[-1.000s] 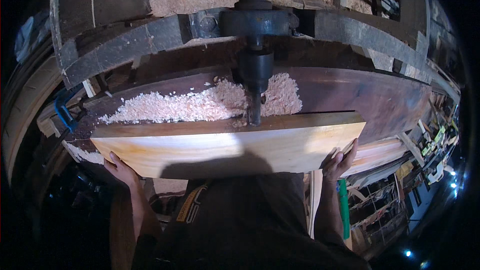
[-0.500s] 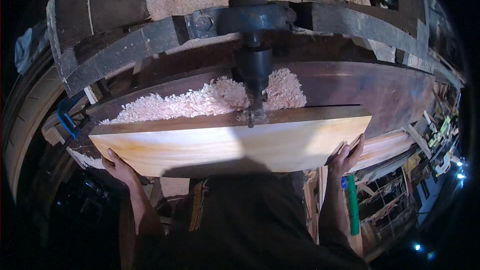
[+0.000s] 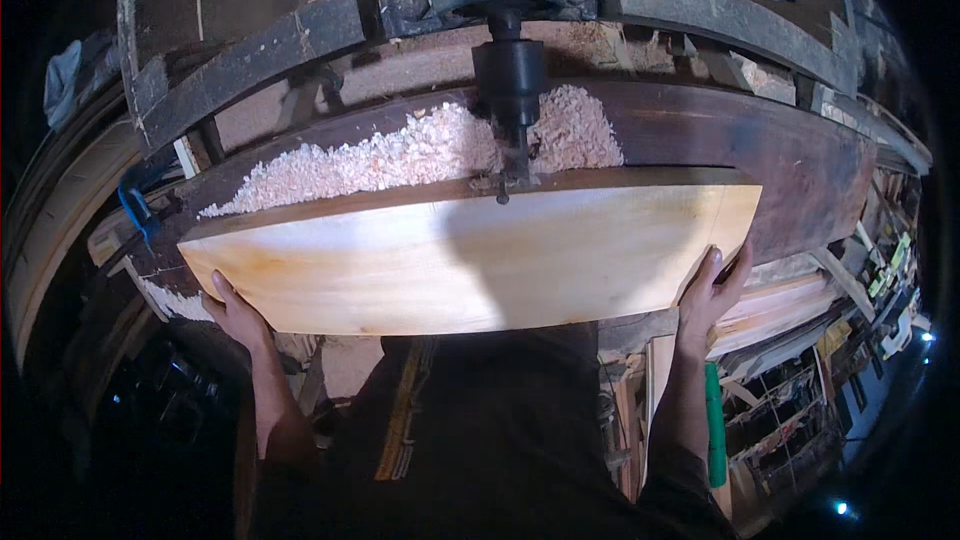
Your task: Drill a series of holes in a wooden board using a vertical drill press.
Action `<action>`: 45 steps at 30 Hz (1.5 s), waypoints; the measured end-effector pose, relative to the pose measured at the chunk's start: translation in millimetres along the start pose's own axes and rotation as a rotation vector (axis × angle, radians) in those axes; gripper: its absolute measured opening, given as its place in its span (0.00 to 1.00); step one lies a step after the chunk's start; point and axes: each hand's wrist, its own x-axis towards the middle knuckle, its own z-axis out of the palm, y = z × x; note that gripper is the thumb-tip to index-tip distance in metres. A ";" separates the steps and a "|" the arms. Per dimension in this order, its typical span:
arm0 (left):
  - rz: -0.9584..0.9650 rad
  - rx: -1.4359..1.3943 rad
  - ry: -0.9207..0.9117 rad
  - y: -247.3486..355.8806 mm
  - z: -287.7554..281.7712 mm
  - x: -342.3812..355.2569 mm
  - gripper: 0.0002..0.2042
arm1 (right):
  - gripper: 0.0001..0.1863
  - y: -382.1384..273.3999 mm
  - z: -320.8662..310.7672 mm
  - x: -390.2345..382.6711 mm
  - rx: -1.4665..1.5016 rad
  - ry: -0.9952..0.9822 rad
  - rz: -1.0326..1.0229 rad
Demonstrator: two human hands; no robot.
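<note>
L hand (image 3: 238, 318) grips L end of board (image 3: 380, 270), R hand (image 3: 708, 295) its R end. Board's on near side of chuck (image 3: 509, 70), bit (image 3: 516, 145) at far edge. Chips (image 3: 370, 165) L & R of chuck: cutting prob. part-done; amt left unclear.

Long pale boards (image 3: 72, 220) at left, jumbled wood (image 3: 845, 283) and white lights (image 3: 841, 508) at right

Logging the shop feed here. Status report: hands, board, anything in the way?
Left hand holding pale board at left end, right hand at right. Machine bit at board's far edge. Shavings heaped beyond board.
</note>
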 end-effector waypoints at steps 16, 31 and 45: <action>0.148 0.096 -0.111 -10.7 -16.7 24.0 0.26 | 0.27 19.5 -23.1 -132.6 0.018 0.091 0.268; 0.083 0.107 -0.112 -13.3 -17.7 30.3 0.25 | 0.27 37.0 -11.6 -117.8 0.114 0.133 0.088; 0.080 0.074 -0.131 -12.6 -18.9 30.2 0.29 | 0.29 38.0 -13.2 -116.3 0.077 0.114 0.165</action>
